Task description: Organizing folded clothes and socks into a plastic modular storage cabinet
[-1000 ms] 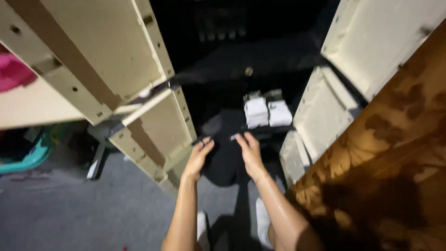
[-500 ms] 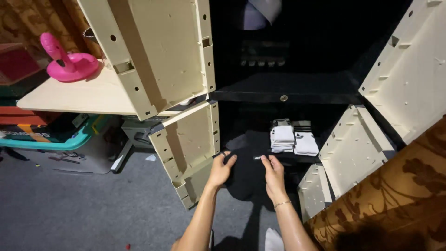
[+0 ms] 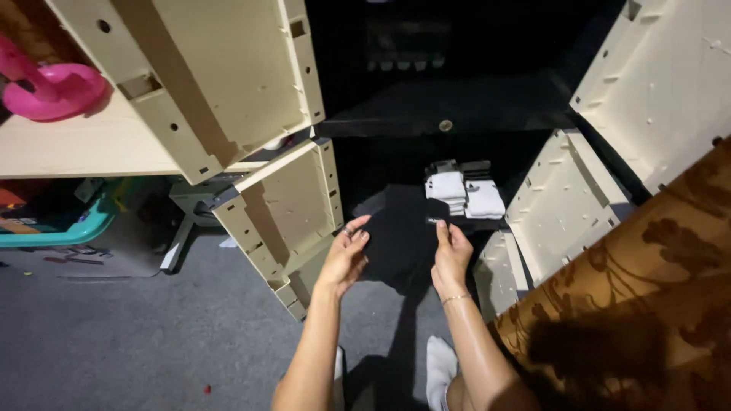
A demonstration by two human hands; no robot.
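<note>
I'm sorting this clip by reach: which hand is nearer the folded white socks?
Right hand, just below-left of the white socks; left hand sits farther left.
</note>
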